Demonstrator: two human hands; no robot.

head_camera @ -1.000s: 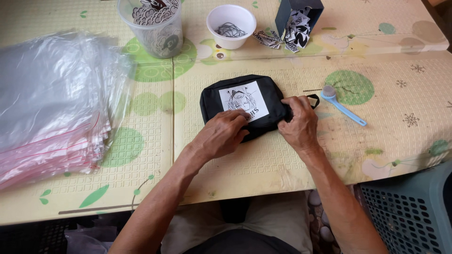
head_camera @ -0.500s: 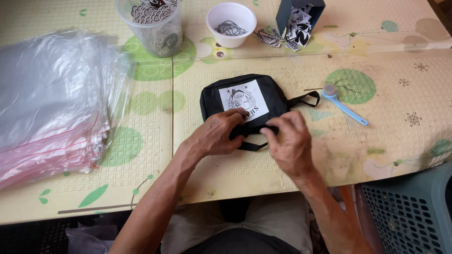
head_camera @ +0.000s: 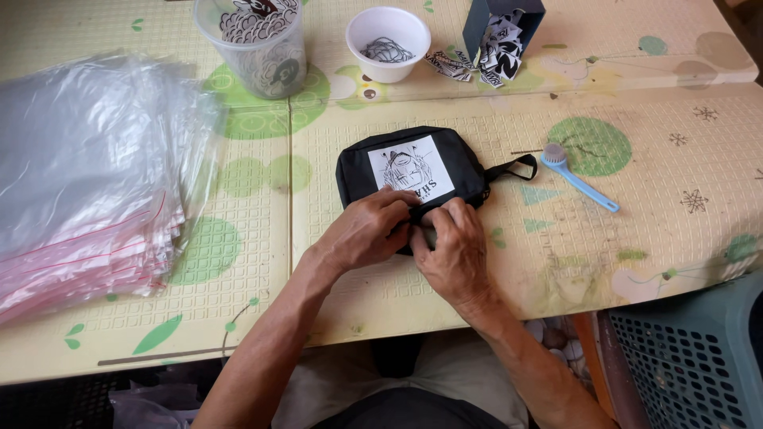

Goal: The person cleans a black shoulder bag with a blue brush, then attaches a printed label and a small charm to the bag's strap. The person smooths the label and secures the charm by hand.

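Note:
A small black pouch [head_camera: 358,163] with a white printed patch [head_camera: 410,168] and a side loop [head_camera: 513,168] lies on the patterned foam mat [head_camera: 509,262]. My left hand [head_camera: 362,233] grips the pouch's near edge from the left. My right hand [head_camera: 455,256] pinches the same edge just to the right, fingertips touching those of the left. The pouch's near edge is hidden under both hands.
A stack of clear zip bags [head_camera: 83,175] lies at the left. At the back stand a clear plastic cup [head_camera: 254,48], a white bowl [head_camera: 389,44] and a dark box of printed tags [head_camera: 501,32]. A blue brush [head_camera: 576,176] lies right of the pouch. A blue basket [head_camera: 691,357] sits lower right.
My right hand has slid left along the pouch's near edge from its right end until it meets my left hand. The pouch has stayed in place.

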